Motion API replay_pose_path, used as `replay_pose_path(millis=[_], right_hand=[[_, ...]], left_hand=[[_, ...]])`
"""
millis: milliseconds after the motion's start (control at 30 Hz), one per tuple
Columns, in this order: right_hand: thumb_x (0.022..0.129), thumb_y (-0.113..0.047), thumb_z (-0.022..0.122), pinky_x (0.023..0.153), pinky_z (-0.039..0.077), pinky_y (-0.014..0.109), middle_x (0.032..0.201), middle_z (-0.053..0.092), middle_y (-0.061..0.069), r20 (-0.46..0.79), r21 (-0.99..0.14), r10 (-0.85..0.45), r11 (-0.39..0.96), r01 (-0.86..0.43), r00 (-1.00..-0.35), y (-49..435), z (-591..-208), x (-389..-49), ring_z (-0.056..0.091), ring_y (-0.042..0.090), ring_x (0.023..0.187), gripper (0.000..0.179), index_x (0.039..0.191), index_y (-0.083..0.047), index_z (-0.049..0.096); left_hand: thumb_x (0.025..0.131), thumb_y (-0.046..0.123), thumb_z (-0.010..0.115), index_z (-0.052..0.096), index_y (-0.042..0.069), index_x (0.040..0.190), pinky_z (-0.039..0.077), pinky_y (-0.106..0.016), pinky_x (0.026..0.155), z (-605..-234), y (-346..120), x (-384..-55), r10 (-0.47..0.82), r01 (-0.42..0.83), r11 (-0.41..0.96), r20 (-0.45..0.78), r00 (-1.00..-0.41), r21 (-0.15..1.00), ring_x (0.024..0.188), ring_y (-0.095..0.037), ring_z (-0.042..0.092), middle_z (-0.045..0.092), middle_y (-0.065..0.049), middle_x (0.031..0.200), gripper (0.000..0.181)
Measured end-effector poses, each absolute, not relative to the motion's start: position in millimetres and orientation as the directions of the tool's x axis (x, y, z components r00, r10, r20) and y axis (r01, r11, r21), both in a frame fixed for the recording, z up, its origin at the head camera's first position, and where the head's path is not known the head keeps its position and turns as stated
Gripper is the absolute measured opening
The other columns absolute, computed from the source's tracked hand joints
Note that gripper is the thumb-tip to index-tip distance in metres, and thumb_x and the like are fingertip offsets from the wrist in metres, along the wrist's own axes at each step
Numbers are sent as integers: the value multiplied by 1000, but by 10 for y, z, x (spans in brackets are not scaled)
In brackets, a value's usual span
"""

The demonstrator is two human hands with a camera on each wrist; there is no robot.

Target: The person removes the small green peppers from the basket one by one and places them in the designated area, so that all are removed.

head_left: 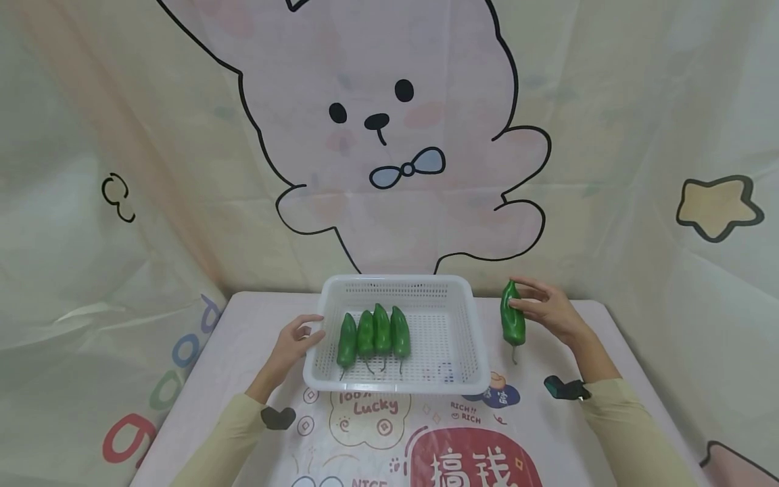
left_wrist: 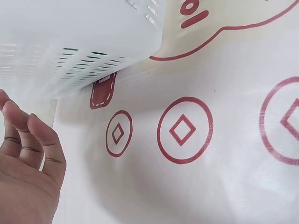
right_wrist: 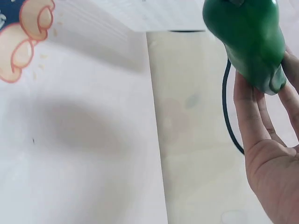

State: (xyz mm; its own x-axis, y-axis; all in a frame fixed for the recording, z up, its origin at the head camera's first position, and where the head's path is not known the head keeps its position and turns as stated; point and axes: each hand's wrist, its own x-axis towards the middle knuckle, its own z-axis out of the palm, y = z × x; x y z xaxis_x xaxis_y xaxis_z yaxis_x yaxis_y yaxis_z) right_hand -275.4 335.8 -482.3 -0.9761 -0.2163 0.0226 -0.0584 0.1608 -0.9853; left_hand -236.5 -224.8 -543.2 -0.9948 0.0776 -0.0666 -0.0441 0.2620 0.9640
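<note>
A white plastic basket [head_left: 450, 338] with a slotted rim and mesh floor stands on the table in the head view. Several green peppers [head_left: 381, 330] lie side by side in its left half, stems toward me. My left hand [head_left: 293, 345] holds the basket's left rim with thumb and forefinger; in the left wrist view its other fingers [left_wrist: 44, 135] are curled beside the basket wall. Right of the basket, my right hand [head_left: 550, 312] pinches another green pepper [head_left: 513, 321] near its tip, the stem hanging down. The right wrist view shows this pepper [right_wrist: 252, 42] close up between thumb and fingers.
A printed cloth [head_left: 365, 467] covers the table. Behind it hangs a curtain [head_left: 395, 223] with a cartoon bear, and more curtain closes in both sides. The basket stands near the table's back edge. Dark straps [head_left: 566, 388] sit at both sleeves.
</note>
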Motion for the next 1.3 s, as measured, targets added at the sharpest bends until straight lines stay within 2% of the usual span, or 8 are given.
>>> replay_pose_path(millis=[167,400,533,767,833,1067,1200,1300], right_hand=[[95,-10,74,87,57,29,132,48,31,30,-982,-212,176,-68,-977,3446,-4927,-2837,68,17,101,55,146,-13,55],[94,-12,76,87,57,30,136,50,29,18,-974,-230,214,-68,-973,3470,-5109,-2933,66,17,105,58,147,-8,53],[93,-14,77,87,57,32,138,49,29,9,-967,-246,243,-70,-969,3444,-5208,-2997,64,19,108,61,148,-5,50],[93,-11,76,86,58,33,138,50,30,-7,-965,-250,256,-59,-968,3402,-5367,-3086,60,21,110,63,149,0,47],[94,-10,75,86,58,34,138,50,31,-17,-964,-251,262,-50,-968,3394,-5396,-3094,59,23,112,64,150,1,45],[94,-15,76,90,57,40,144,45,31,-56,-948,-238,317,-23,-970,3358,-5485,-3098,46,48,128,66,150,1,44],[93,-19,77,92,56,44,145,45,29,-76,-936,-212,353,-4,-974,3357,-5567,-3103,47,46,129,68,150,0,45],[92,-21,79,92,56,42,143,48,30,-86,-921,-189,390,5,-978,3351,-5589,-3076,51,46,126,69,150,0,46]], left_hand=[[97,29,73,57,13,138,59,-44,82,-5431,-2248,-2372,76,-46,263,-68,-995,964,98,-34,69,65,-15,110,47],[97,31,73,56,14,138,58,-45,83,-5444,-2254,-2382,85,-54,256,-78,-993,965,102,-36,67,65,-17,114,47],[96,31,73,56,14,138,58,-46,83,-5441,-2256,-2385,91,-51,256,-77,-993,965,100,-33,68,64,-19,115,48],[96,30,73,57,14,137,59,-44,82,-5455,-2259,-2402,91,-64,248,-89,-992,967,96,-29,68,66,-15,109,47],[97,29,73,57,14,137,59,-45,81,-5450,-2256,-2397,89,-66,247,-90,-992,967,97,-30,68,66,-15,109,46],[96,31,73,57,14,137,58,-43,81,-5449,-2253,-2397,80,-70,256,-93,-992,964,97,-29,68,66,-14,109,47],[97,29,72,57,15,137,58,-43,81,-5467,-2256,-2397,80,-65,259,-89,-993,964,99,-31,68,65,-15,111,45],[99,27,70,57,15,137,58,-43,81,-5464,-2249,-2388,79,-64,265,-88,-993,962,101,-33,67,65,-15,113,43]])
